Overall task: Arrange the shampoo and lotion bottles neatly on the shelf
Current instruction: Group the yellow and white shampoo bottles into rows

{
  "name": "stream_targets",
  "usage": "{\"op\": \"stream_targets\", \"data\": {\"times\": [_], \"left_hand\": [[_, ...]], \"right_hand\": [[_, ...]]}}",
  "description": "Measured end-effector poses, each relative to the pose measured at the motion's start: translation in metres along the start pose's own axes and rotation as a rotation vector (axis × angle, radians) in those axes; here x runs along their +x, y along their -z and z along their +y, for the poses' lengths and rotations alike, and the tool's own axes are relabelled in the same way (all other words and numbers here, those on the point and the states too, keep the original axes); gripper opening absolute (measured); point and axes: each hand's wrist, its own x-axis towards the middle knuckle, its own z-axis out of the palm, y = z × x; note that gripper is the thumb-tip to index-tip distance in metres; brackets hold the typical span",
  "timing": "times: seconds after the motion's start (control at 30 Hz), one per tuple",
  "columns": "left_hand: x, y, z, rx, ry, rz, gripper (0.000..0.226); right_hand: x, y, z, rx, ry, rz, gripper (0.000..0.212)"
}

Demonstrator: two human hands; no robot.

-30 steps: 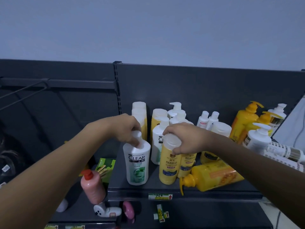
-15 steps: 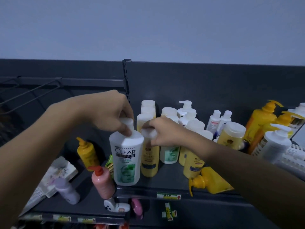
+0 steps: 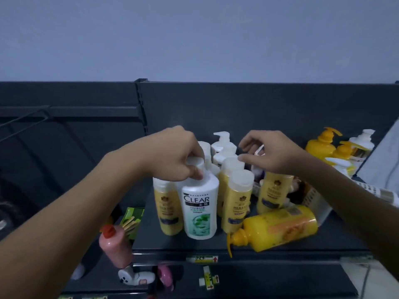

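Note:
My left hand point(image 3: 174, 156) grips the cap of a white CLEAR shampoo bottle point(image 3: 199, 209) standing upright near the front of the dark shelf point(image 3: 194, 247). A yellow Herbal bottle point(image 3: 167, 207) stands just left of it and another point(image 3: 235, 203) just right. My right hand point(image 3: 272, 151) hovers open above a third yellow bottle point(image 3: 273, 190), fingers spread, holding nothing. White pump bottles point(image 3: 222, 145) stand behind. A large yellow pump bottle point(image 3: 278, 228) lies on its side at the front right.
Yellow pump bottles point(image 3: 321, 144) and a white pump bottle point(image 3: 360, 141) crowd the far right. On the lower left shelf stands a pink bottle with a red cap point(image 3: 115, 247) beside a green packet point(image 3: 131, 219). Price tags point(image 3: 201, 259) mark the shelf's front edge.
My right hand let go of the yellow bottle, which now stands left of the CLEAR bottle, and moved right, opening. My left hand kept its grip on the CLEAR bottle.

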Motion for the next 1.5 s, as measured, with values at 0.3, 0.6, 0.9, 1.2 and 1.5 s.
{"op": "stream_targets", "data": {"times": [0.3, 0.6, 0.9, 1.2, 1.5], "left_hand": [[0.039, -0.044, 0.008, 0.076, 0.109, -0.220, 0.031], [0.029, -0.054, 0.000, 0.036, 0.209, -0.227, 0.045], [0.085, -0.044, -0.017, 0.086, 0.271, -0.115, 0.059], [0.072, -0.048, -0.029, -0.042, 0.347, 0.046, 0.030], [0.048, 0.046, -0.023, -0.251, 0.304, 0.438, 0.033]], "right_hand": [[0.017, -0.017, 0.032, 0.045, -0.109, -0.097, 0.038], [0.041, -0.024, 0.023, -0.039, -0.107, -0.287, 0.057], [0.049, -0.035, -0.004, -0.087, -0.299, -0.339, 0.056], [0.053, -0.034, -0.005, -0.052, -0.419, -0.270, 0.050], [0.059, -0.042, -0.013, 0.029, -0.402, -0.218, 0.055]]}}
